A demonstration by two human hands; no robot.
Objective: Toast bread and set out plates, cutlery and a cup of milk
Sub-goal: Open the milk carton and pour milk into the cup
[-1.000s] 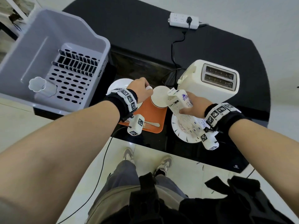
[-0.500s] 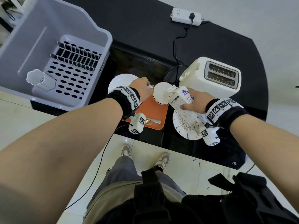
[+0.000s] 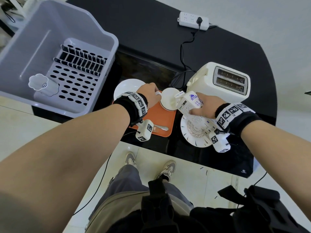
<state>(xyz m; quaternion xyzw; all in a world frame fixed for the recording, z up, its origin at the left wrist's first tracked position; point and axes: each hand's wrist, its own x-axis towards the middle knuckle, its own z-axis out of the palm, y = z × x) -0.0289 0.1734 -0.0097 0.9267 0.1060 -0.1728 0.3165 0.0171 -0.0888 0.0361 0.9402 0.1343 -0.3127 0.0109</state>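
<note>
My right hand grips a white milk carton, tilted with its spout over a white cup. The cup stands on the far right corner of an orange tray, and my left hand holds it by the handle. A fork lies on the tray near its front edge. One plain white plate sits behind the tray, partly under my left wrist. A patterned plate lies to the right of the tray, below the carton. The white toaster stands just behind my right hand, both slots showing.
A grey dish rack tub with a white cutlery holder fills the left of the black table. A white power strip lies at the back, its black cord running to the toaster. The table's front edge runs just below the plates.
The carton has tipped further toward the cup, its spout now over the rim. My left hand stays on the cup handle. The view has shifted slightly.
</note>
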